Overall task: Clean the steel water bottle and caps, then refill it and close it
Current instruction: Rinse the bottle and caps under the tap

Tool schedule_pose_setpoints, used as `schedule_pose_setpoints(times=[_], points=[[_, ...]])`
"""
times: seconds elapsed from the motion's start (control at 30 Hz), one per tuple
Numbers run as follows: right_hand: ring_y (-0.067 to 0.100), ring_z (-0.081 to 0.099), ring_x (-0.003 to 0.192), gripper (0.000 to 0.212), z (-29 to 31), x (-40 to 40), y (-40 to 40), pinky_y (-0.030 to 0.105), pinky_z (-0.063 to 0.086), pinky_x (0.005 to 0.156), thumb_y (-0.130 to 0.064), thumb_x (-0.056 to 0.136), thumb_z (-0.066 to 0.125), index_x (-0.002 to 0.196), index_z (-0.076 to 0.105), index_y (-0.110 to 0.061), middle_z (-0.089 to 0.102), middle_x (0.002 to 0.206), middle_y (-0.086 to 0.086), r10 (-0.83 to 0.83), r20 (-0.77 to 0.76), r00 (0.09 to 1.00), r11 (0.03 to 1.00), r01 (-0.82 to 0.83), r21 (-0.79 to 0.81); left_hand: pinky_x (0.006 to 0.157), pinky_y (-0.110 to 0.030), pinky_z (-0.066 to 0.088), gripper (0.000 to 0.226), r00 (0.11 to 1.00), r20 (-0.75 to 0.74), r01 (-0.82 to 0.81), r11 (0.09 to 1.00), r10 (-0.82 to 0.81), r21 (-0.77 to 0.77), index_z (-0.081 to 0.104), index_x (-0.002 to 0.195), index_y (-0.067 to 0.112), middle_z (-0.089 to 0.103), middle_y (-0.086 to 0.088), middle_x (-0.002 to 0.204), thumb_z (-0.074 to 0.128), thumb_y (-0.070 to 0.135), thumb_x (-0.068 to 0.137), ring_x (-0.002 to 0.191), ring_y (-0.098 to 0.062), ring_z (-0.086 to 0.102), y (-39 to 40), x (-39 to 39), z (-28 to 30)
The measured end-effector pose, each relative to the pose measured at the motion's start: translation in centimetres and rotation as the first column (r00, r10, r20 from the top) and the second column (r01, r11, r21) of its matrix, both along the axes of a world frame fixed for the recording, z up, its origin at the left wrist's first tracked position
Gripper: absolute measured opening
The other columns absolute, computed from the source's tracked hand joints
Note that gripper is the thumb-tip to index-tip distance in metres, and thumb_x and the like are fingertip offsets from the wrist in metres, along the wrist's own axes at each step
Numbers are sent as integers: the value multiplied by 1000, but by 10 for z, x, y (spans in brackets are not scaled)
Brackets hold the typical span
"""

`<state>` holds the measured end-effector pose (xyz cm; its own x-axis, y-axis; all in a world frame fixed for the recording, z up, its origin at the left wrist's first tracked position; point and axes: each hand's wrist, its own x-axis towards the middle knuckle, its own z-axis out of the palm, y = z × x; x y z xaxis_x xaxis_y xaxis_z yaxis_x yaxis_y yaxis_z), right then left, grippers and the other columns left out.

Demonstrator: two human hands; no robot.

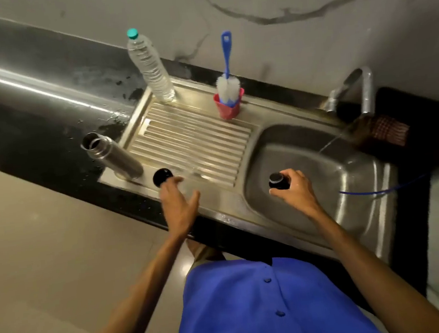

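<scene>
The steel water bottle point(111, 155) stands uncapped at the left corner of the drainboard point(191, 139). A black cap point(162, 177) lies on the drainboard's near edge. My left hand point(179, 203) hovers just beside it with fingers spread, the fingertips at the cap's edge, holding nothing. My right hand point(294, 190) grips a second black cap point(278, 180) over the sink basin point(319, 181). Water runs from the tap point(350, 89) into the basin at the right.
A clear plastic bottle point(149, 65) with a teal lid stands at the drainboard's back. A blue-handled bottle brush point(227, 79) sits in a pink cup point(228, 106). A dark cloth point(386, 130) lies right of the basin. Black counter point(35, 135) extends left, wet near the bottle.
</scene>
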<state>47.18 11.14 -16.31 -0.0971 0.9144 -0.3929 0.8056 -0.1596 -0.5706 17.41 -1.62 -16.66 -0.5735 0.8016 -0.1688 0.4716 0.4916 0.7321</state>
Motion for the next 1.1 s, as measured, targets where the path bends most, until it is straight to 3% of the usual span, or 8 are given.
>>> schedule_pose_setpoints(times=[0.17,0.5,0.63,0.73,0.8,0.93,1.03,1.1], points=[[22,60,107,52,5,74,14,36,50,95,-32,70,88,117,67,-21,61,117,4,-75,-53,996,997,74,-21,124,-61,20,87,899,-377,55,910,-224,-411,29,162,21,19,-22,170,76,35,90,152,-53,19,49,-33,-12],[14,69,93,54,26,126,68,34,57,79,-32,74,90,119,62,-22,71,107,-4,-361,-387,848,932,311,-188,105,-58,39,43,857,-347,44,727,-380,-686,54,124,12,63,-24,128,72,33,91,124,-51,50,106,37,-1],[30,70,98,51,23,126,89,44,61,82,-16,85,79,130,59,-6,69,121,22,-694,-604,392,720,367,-589,84,-46,51,43,893,-246,202,823,-378,-531,63,112,8,73,-25,111,69,46,94,108,-47,65,129,92,22],[35,66,108,33,22,129,107,44,59,90,-7,89,72,119,62,1,60,123,24,-813,-573,-106,513,337,-790,87,-42,56,41,924,60,364,823,-377,-436,76,109,7,75,-17,103,72,46,97,100,-35,70,151,140,35],[31,65,102,33,27,129,117,40,57,91,-24,92,71,110,61,2,61,114,22,-812,-525,-254,440,323,-838,87,-46,62,43,886,335,441,804,-320,-398,77,103,8,72,-13,94,75,50,93,87,-28,69,163,173,42],[25,65,86,38,38,122,126,38,59,74,-33,88,75,112,66,-6,65,100,14,-820,-568,69,556,334,-761,50,-24,54,32,653,752,344,850,89,-399,66,105,14,66,-15,97,66,46,101,72,-22,64,179,218,59],[31,67,103,27,36,118,130,45,61,88,-6,85,71,109,69,-19,67,111,13,-772,-634,49,606,361,-709,57,-28,62,38,415,878,251,898,238,-362,66,113,11,68,-20,108,59,48,105,84,-28,68,189,230,64],[33,65,115,44,33,119,134,45,60,92,5,79,70,112,71,-23,68,117,9,-644,-719,261,747,417,-517,67,-30,65,45,324,913,194,928,246,-319,67,125,9,71,-22,112,61,48,104,91,-30,72,194,231,63]])
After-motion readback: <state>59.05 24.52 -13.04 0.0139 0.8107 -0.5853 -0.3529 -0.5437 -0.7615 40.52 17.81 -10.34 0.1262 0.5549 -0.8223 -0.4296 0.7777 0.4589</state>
